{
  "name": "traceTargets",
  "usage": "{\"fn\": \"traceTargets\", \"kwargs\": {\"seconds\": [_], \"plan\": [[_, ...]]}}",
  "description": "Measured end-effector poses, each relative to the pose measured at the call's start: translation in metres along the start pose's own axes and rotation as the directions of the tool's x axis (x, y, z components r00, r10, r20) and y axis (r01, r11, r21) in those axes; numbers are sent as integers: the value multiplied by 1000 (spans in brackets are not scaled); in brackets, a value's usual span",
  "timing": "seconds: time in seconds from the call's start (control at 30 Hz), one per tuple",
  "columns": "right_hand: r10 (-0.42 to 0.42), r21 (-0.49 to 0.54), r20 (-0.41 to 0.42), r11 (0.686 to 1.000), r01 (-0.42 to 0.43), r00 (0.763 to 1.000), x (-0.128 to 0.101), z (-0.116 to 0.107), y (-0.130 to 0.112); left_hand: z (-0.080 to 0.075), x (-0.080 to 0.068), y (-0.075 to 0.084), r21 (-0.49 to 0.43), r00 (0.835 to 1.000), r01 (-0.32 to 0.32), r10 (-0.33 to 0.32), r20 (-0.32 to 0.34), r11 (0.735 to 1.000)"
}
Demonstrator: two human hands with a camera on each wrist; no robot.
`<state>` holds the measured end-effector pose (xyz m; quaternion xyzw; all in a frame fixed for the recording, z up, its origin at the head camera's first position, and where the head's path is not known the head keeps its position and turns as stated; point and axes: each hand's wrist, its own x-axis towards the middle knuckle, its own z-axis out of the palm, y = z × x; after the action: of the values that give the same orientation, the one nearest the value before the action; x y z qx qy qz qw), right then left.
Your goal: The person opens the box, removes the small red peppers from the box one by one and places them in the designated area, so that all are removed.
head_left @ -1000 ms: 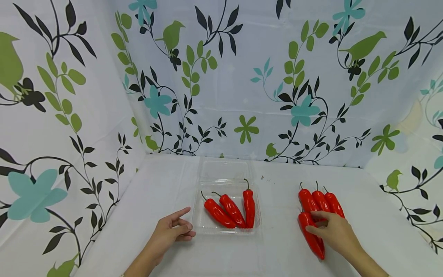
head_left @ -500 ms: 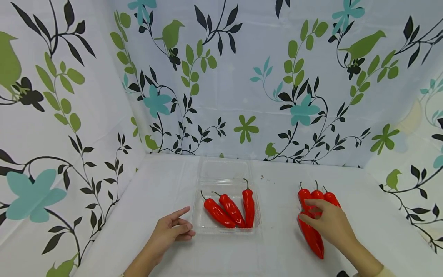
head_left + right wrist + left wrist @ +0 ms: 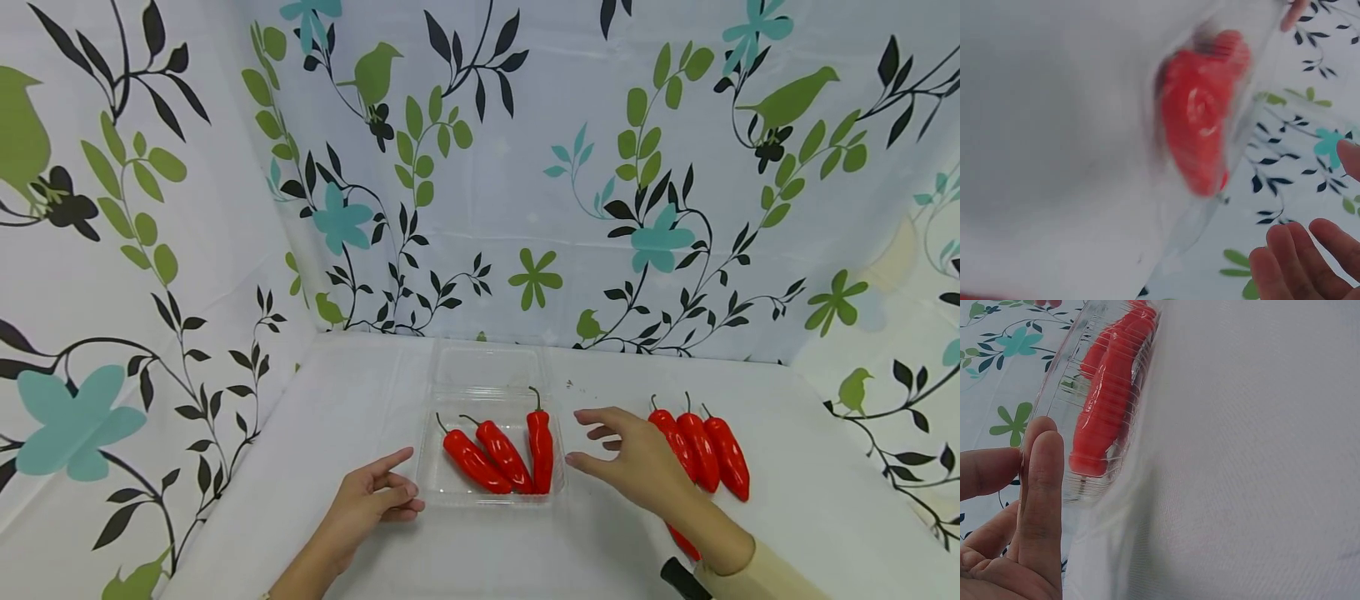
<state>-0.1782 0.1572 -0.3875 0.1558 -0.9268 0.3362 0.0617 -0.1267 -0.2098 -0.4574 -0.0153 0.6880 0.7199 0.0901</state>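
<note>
While the left hand (image 3: 375, 496) rests loosely curled beside the clear plastic tray (image 3: 555, 487), index finger pointing at it, the right hand (image 3: 637, 462) hovers empty with fingers spread, just right of the tray's three red chili peppers (image 3: 504, 454). It has left the loose peppers (image 3: 705, 450) to its right. White cloth (image 3: 810, 500) covers the table; floral fabric (image 3: 525, 167) hangs behind.

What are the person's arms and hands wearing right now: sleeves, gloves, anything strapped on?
Both hands are bare, with no gloves or rings in view. The left hand leads to a bare forearm with no sleeve visible. The right hand ends at a pale cream sleeve cuff at the wrist, with a small black object beside it at the frame's lower edge; what it is cannot be told.
</note>
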Motion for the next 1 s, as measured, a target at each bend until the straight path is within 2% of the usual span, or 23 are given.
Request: {"fn": "traceTargets", "kwargs": {"seconds": [0.1,0.2,0.37,0.47,0.8,0.9,1.0], "plan": [[-14,84,44,996,10,999,5,5,-14,0,0,0,1,1000,3,-3,0,1000],[-48,199,103,980,26,994,10,8,-26,0,0,0,2,1000,6,-6,-3,1000],[-129,427,206,904,29,970,20,14,-39,0,0,0,4,1000,5,-5,-3,1000],[-159,522,238,853,11,958,26,19,-43,-1,0,0,3,1000,5,-5,-2,1000],[-101,689,293,712,-137,951,41,37,-57,0,1,0,8,1000,7,-7,-5,1000],[-71,720,315,668,-189,946,46,46,-56,0,1,-1,8,1000,7,-7,-6,1000],[-46,735,338,637,-233,940,49,58,-52,0,1,-2,5,1000,7,-7,-6,1000]]}}
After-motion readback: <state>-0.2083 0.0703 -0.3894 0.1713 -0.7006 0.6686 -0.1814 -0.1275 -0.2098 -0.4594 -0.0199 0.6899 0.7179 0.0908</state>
